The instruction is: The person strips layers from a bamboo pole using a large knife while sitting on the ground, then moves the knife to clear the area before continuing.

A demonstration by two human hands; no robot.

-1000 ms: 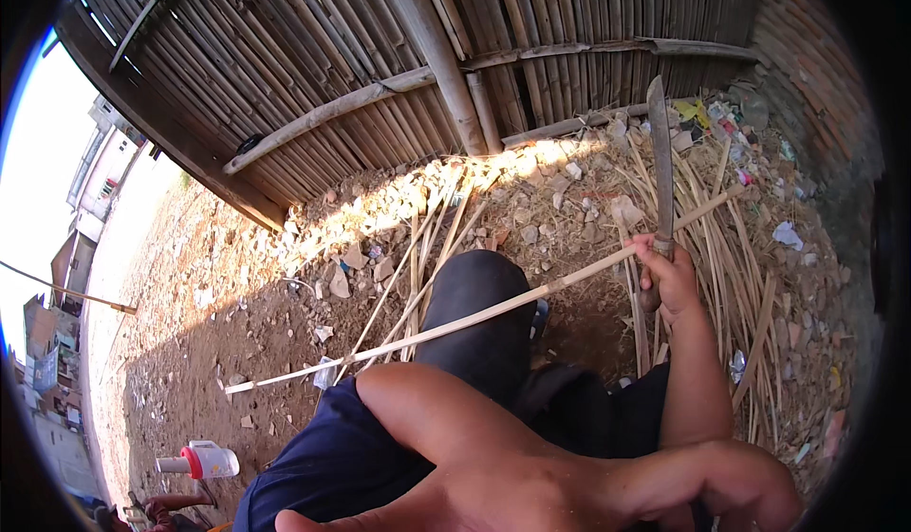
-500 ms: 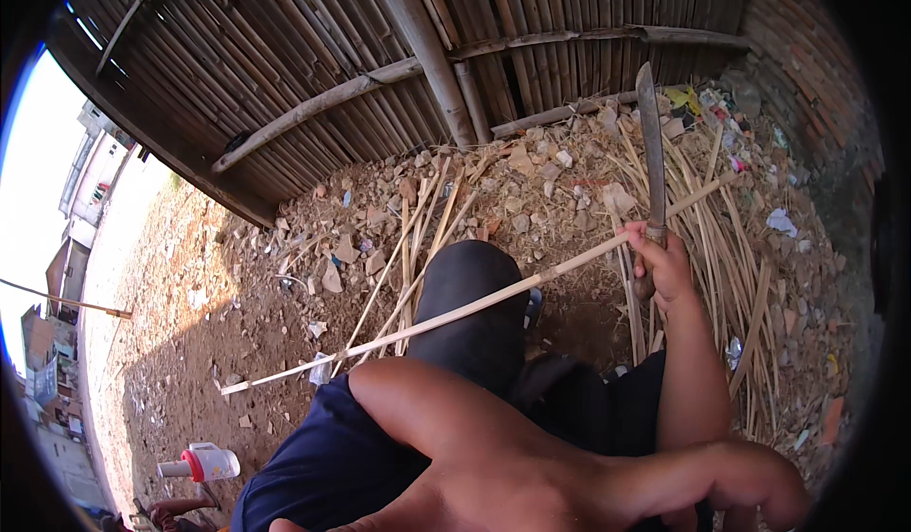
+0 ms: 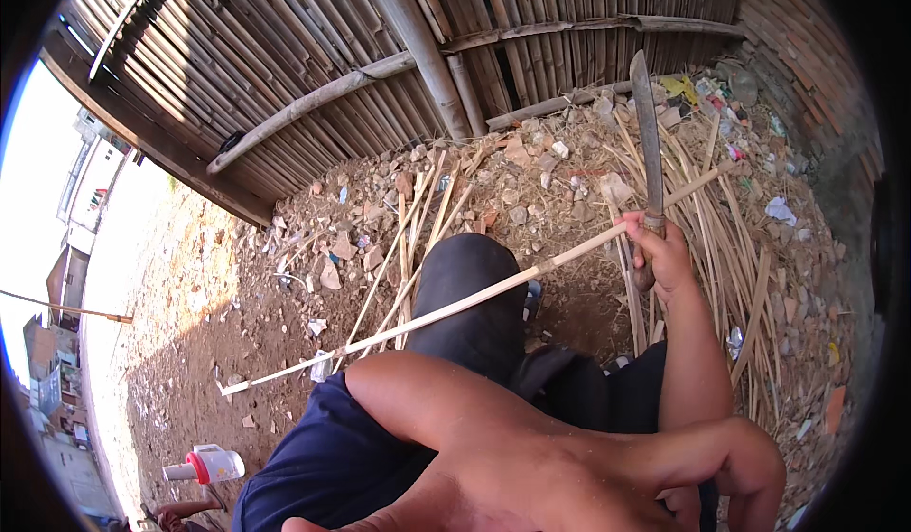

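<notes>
My right hand is closed round the wooden handle of a machete, whose worn blade points up and away. The same hand also grips a long pale bamboo strip. That strip slants across my knee, with its thin bent end low on the left and its other end over a pile of strips on the right. Large and close to the view, my left hand is raised with its back showing. Its thumb and fingers are spread apart, partly cut off at the lower edge, and nothing shows in them.
Cut bamboo strips lie heaped on the right; several more lie beyond my knee. Stones and litter cover the dirt. A slatted bamboo wall stands ahead, a brick wall at right. A clear jug with red rim and another person's arm are lower left.
My left hand has shifted slightly, its bent fingers now further left. The machete and bamboo strip stay in my right hand, almost unmoved. The bamboo wall looks brighter at the left.
</notes>
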